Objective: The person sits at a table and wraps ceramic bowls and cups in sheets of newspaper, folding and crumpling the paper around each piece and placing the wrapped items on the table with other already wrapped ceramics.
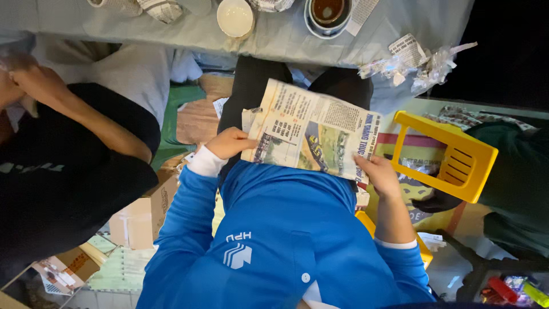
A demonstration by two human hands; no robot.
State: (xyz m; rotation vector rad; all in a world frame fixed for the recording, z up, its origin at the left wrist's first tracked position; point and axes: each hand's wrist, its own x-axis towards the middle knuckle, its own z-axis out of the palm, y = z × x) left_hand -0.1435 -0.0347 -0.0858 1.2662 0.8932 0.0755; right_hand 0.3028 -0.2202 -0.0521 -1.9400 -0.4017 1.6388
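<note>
One head-worn view, looking steeply down the wearer's blue-jacketed chest, close over the lap, table [286, 40] edge along the top

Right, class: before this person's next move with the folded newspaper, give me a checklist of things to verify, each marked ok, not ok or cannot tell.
1. Left hand grips the folded newspaper at its edge: ok.
2. Right hand holds the opposite corner: ok.
3. Paper lies flat over the lap: ok, only slightly tilted.
4. Anything wrapped inside the paper: cannot tell.
5. Yellow plastic stool apart from the right hand: ok.
6. White bowl on the table clear of the paper: ok.
</note>
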